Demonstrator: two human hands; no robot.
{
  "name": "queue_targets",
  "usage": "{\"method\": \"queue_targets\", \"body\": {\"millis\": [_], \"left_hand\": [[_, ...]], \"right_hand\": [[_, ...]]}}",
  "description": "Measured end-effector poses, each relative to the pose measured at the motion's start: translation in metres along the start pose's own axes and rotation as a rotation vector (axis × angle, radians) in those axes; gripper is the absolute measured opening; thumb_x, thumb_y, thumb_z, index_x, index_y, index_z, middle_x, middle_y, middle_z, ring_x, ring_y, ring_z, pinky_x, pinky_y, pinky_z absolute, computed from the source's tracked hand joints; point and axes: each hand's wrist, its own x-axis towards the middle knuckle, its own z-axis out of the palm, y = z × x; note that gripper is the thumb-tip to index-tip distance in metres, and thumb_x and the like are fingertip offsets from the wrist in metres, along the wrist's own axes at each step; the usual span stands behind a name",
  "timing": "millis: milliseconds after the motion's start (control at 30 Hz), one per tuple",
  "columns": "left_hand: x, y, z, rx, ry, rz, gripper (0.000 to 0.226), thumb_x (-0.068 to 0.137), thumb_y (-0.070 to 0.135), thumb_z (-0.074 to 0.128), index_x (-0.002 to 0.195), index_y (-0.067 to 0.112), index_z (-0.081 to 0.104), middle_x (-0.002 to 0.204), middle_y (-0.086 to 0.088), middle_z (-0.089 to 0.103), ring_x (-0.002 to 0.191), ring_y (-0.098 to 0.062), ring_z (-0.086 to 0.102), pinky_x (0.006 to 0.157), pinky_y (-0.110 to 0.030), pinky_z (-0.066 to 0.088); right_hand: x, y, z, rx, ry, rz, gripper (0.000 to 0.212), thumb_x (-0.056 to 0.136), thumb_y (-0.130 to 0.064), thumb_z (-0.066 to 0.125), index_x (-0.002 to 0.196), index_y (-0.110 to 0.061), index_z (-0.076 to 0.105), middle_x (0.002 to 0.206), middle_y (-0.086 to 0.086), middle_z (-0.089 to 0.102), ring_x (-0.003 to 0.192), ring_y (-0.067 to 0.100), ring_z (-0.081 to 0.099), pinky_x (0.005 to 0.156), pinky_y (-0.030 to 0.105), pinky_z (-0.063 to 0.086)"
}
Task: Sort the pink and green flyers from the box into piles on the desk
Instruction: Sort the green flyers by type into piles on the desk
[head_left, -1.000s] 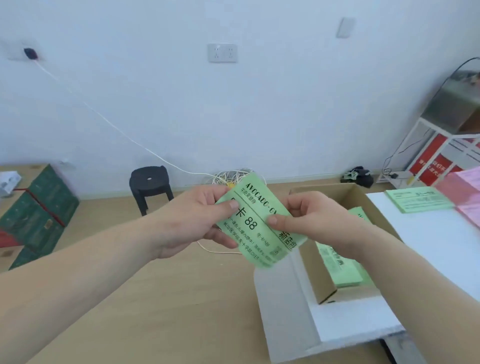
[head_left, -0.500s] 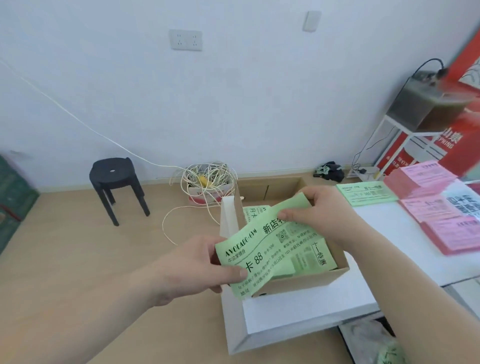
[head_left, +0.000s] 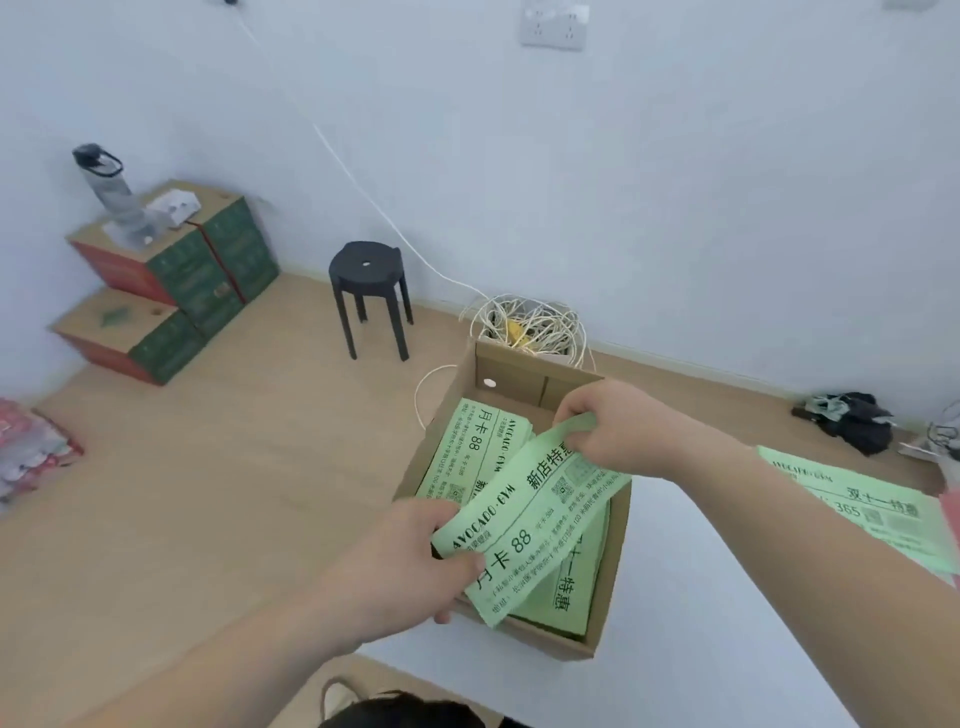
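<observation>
Shifted since a second ago from beside the box to right over it: long pale-green printed paper flyer (head_left: 530, 519), stretched slantwise between both hands; pinched at its near end by thumb and fingers of left hand (head_left: 410, 561), gripped at its far end by curled fingers of right hand (head_left: 618, 431); hangs above open brown cardboard box (head_left: 540, 643), over more green flyers (head_left: 467, 447) lying inside; box set on corner of white desk (head_left: 701, 597), flat green pile (head_left: 872, 509) well apart to the right. Likely risks: tearing or creasing if both hands pull apart; two clinging sheets passing as one; slipping back into the box once one end is let go.
</observation>
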Motion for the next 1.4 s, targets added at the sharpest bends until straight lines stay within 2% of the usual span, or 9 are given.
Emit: {"method": "queue_targets", "body": {"millis": [233, 367, 533, 733, 833, 933, 1033, 1233, 1400], "left_hand": [[0.012, 0.033, -0.049, 0.404, 0.229, 0.08, 0.024, 0.1, 0.026, 0.058, 0.083, 0.043, 0.063, 0.092, 0.018, 0.069, 0.075, 0.009, 0.062, 0.066, -0.015, 0.048], [0.039, 0.066, -0.066, 0.694, 0.142, 0.152, 0.013, 0.097, 0.024, 0.059, 0.104, 0.029, 0.068, 0.101, 0.009, 0.068, 0.095, -0.015, 0.063, 0.085, -0.041, 0.055], [0.084, 0.088, -0.077, 0.708, 0.334, 0.366, 0.028, 0.096, 0.024, 0.063, 0.118, 0.04, 0.059, 0.104, 0.023, 0.054, 0.086, -0.001, 0.05, 0.079, -0.03, 0.044], [0.13, 0.048, -0.078, 0.847, 0.043, 0.437, 0.045, 0.093, 0.032, 0.071, 0.136, 0.029, 0.059, 0.123, 0.015, 0.053, 0.111, -0.01, 0.054, 0.097, -0.037, 0.049], [0.155, 0.032, -0.072, 0.951, -0.086, 0.513, 0.05, 0.094, 0.033, 0.07, 0.141, 0.026, 0.056, 0.141, 0.01, 0.054, 0.131, -0.014, 0.049, 0.108, -0.038, 0.043], [0.185, 0.024, -0.064, 1.165, -0.197, 0.598, 0.062, 0.091, 0.032, 0.07, 0.148, 0.022, 0.048, 0.143, 0.005, 0.054, 0.133, -0.019, 0.049, 0.117, -0.04, 0.035], [0.207, 0.021, -0.052, 1.357, -0.269, 0.613, 0.077, 0.086, 0.034, 0.073, 0.152, 0.019, 0.036, 0.138, 0.001, 0.057, 0.132, -0.021, 0.052, 0.125, -0.043, 0.023], [0.221, 0.031, -0.049, 1.263, -0.308, 0.58, 0.079, 0.081, 0.035, 0.078, 0.149, 0.028, 0.038, 0.131, 0.003, 0.051, 0.127, -0.021, 0.049, 0.104, -0.041, 0.045], [0.194, 0.015, -0.075, 0.855, -0.531, 0.657, 0.031, 0.083, 0.016, 0.072, 0.107, 0.035, 0.068, 0.104, 0.015, 0.054, 0.1, -0.007, 0.059, 0.083, -0.029, 0.052]], "right_hand": [[0.015, -0.01, -0.006, 0.116, -0.259, -0.22, 0.049, 0.081, -0.045, 0.084, 0.124, -0.033, 0.066, 0.112, -0.018, 0.07, 0.098, 0.001, 0.068, 0.085, 0.026, 0.056], [0.006, -0.027, 0.013, 0.473, -0.237, -0.312, 0.007, 0.096, -0.028, 0.072, 0.089, -0.028, 0.074, 0.078, -0.008, 0.071, 0.068, 0.014, 0.064, 0.06, 0.034, 0.056], [0.006, -0.015, 0.03, 0.988, 0.066, 0.072, 0.018, 0.106, -0.021, 0.055, 0.103, -0.006, 0.065, 0.089, 0.006, 0.079, 0.069, 0.024, 0.071, 0.048, 0.032, 0.047], [0.023, -0.015, 0.088, 0.757, 0.106, 0.281, 0.022, 0.101, -0.023, 0.058, 0.081, -0.014, 0.052, 0.076, 0.002, 0.061, 0.058, 0.019, 0.06, 0.049, 0.045, 0.057], [0.032, -0.023, 0.107, 0.664, 0.208, 0.351, 0.031, 0.1, -0.023, 0.059, 0.076, -0.019, 0.041, 0.066, 0.0, 0.039, 0.049, 0.015, 0.036, 0.039, 0.024, 0.037], [0.032, -0.027, 0.114, 0.628, 0.291, 0.389, 0.009, 0.1, -0.029, 0.061, 0.105, -0.022, 0.06, 0.085, -0.006, 0.06, 0.064, 0.01, 0.056, 0.054, 0.019, 0.04], [0.028, -0.019, 0.116, 0.609, 0.345, 0.449, 0.041, 0.101, -0.028, 0.058, 0.141, -0.02, 0.054, 0.12, -0.004, 0.065, 0.095, 0.007, 0.064, 0.072, 0.015, 0.049], [0.011, -0.012, 0.117, 0.783, 0.332, 0.514, 0.044, 0.099, -0.025, 0.062, 0.142, -0.021, 0.054, 0.114, -0.014, 0.061, 0.095, -0.003, 0.06, 0.068, 0.014, 0.049], [0.005, -0.009, 0.117, 0.789, 0.203, 0.406, 0.068, 0.08, -0.027, 0.086, 0.14, -0.029, 0.054, 0.127, -0.013, 0.057, 0.114, 0.006, 0.058, 0.087, 0.027, 0.054]]}}
